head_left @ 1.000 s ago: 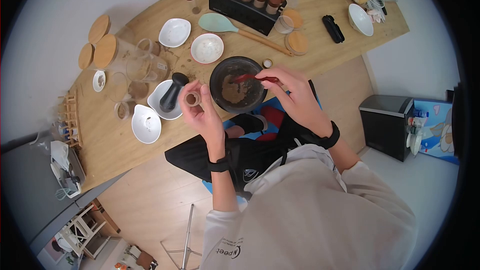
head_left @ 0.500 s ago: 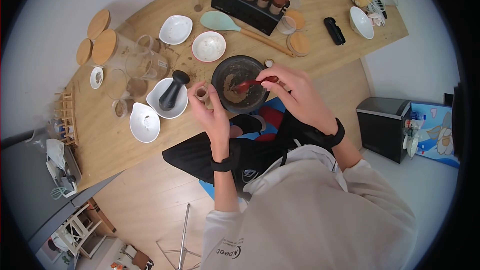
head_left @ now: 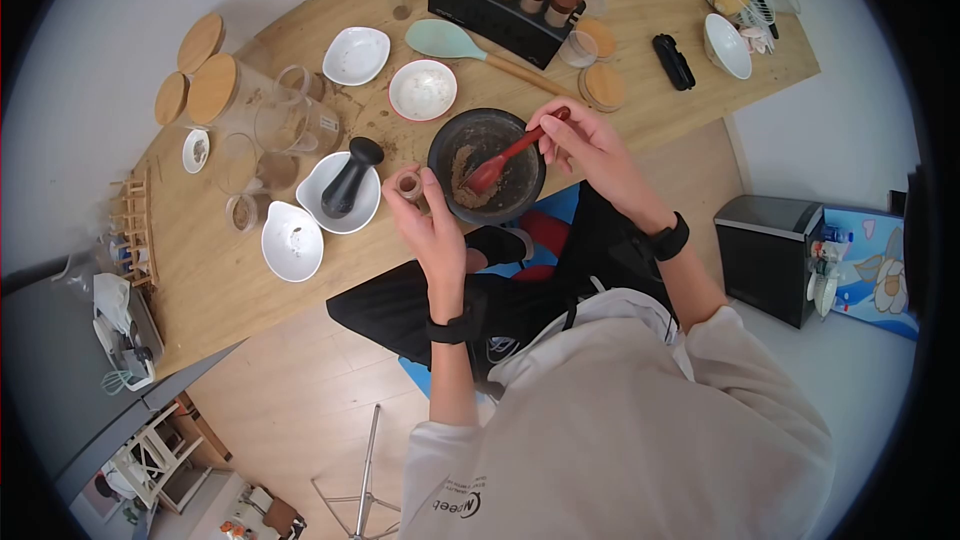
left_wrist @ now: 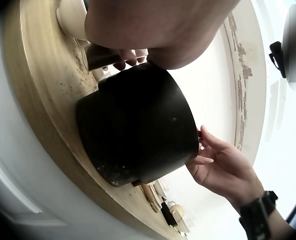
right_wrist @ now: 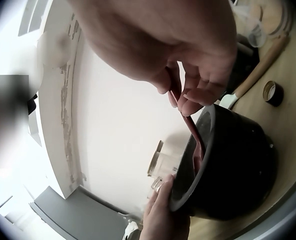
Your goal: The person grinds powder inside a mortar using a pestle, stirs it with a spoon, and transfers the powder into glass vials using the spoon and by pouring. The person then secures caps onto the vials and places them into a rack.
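My left hand [head_left: 432,235] holds a small clear spice jar [head_left: 409,183], its uncapped mouth facing up, just left of the dark stone mortar [head_left: 541,165]. Brown powder [head_left: 476,198] lies in the mortar's bottom. In my right hand [head_left: 600,155], thumb and fingers pinch the handle of a red spoon [head_left: 486,175], whose bowl dips into the mortar among the powder. The right wrist view shows the spoon [right_wrist: 192,126] slanting down past the mortar's rim. From the left wrist, the mortar's dark outer wall [left_wrist: 138,125] hides the spoon's bowl.
A black pestle [head_left: 342,190] leans in a white bowl [head_left: 368,205], beside another white bowl [head_left: 292,258]. Behind the mortar are a red-rimmed bowl [head_left: 423,90], a spatula [head_left: 437,38] and a black spice rack [head_left: 490,22]. Glass canisters with wooden lids [head_left: 213,86] stand at left.
My right hand has shifted up and right, so more of the red spoon shows. My left hand has brought the spice jar rightward, closer to the mortar's rim.
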Motion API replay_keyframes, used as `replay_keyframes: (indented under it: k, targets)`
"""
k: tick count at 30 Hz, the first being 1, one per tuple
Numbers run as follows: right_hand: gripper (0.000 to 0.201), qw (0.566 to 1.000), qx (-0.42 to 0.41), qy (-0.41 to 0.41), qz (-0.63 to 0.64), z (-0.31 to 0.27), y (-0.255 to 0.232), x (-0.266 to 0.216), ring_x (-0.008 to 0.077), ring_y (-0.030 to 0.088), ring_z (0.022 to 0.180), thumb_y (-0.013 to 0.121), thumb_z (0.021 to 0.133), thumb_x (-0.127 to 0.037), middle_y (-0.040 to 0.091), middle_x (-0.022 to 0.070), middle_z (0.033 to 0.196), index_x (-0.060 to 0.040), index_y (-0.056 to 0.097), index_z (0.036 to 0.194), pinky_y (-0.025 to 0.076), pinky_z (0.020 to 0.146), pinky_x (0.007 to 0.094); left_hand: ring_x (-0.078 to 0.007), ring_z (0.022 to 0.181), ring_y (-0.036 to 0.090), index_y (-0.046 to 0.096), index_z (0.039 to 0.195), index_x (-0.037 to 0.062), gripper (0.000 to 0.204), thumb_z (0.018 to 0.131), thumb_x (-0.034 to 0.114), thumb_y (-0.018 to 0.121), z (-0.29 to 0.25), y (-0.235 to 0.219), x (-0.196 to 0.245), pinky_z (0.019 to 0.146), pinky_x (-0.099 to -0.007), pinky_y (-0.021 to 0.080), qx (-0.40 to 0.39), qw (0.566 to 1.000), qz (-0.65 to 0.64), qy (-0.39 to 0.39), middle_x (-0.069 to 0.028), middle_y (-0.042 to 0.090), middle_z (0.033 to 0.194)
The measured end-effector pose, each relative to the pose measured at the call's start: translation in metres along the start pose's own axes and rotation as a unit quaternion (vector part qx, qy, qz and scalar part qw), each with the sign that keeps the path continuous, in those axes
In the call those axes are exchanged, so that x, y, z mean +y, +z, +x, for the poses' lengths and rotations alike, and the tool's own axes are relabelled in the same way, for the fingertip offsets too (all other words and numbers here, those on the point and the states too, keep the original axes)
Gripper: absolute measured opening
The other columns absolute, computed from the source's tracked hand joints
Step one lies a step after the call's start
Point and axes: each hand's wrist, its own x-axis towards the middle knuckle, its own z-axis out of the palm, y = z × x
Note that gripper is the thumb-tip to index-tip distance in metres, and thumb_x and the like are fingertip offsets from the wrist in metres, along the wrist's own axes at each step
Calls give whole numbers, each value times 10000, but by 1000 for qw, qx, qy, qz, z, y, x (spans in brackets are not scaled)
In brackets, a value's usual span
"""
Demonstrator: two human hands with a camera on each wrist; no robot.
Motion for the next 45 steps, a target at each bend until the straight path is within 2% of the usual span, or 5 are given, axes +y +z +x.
replay_keyframes:
  k: [21,26,33,38,45]
  targets:
    - [190,994,58,-74,-61,-17,23,-9,70,583,781,569,1128,-181,628,-7,872,-22,670,1151,475,709,233,-288,1260,499,347,1506,-7,455,1134,167,542,5,-3,8,1138,-407,383,-41,999,-17,-11,-208,466,1394]
    - [213,992,98,45,69,-15,16,9,50,562,772,563,1143,-272,626,-30,902,-85,665,1156,442,688,220,-267,1270,494,315,1511,-4,472,1131,147,549,1,-8,4,1153,-398,373,-33,998,-41,-32,-203,485,1393]
    - [241,979,130,60,144,-21,7,24,50,578,813,566,1144,-315,643,-30,911,-100,672,1163,435,711,233,-202,1110,571,486,1420,21,372,1090,110,634,3,-23,8,1022,-331,457,-50,998,-22,-25,-104,595,1282]
    - [264,964,167,37,205,-28,-3,24,61,582,821,563,1148,-323,646,-22,911,-82,671,1168,441,727,241,-217,1049,639,707,1277,22,299,980,-2,725,10,-22,37,951,-337,517,-58,983,123,121,-128,697,1176]
    - [255,946,209,-7,246,-44,-9,-4,74,585,814,581,1141,-308,649,-6,900,-71,672,1162,455,732,255,-285,972,642,758,1249,34,502,781,-145,722,16,-8,52,871,-373,539,-106,948,190,232,-121,714,1015]
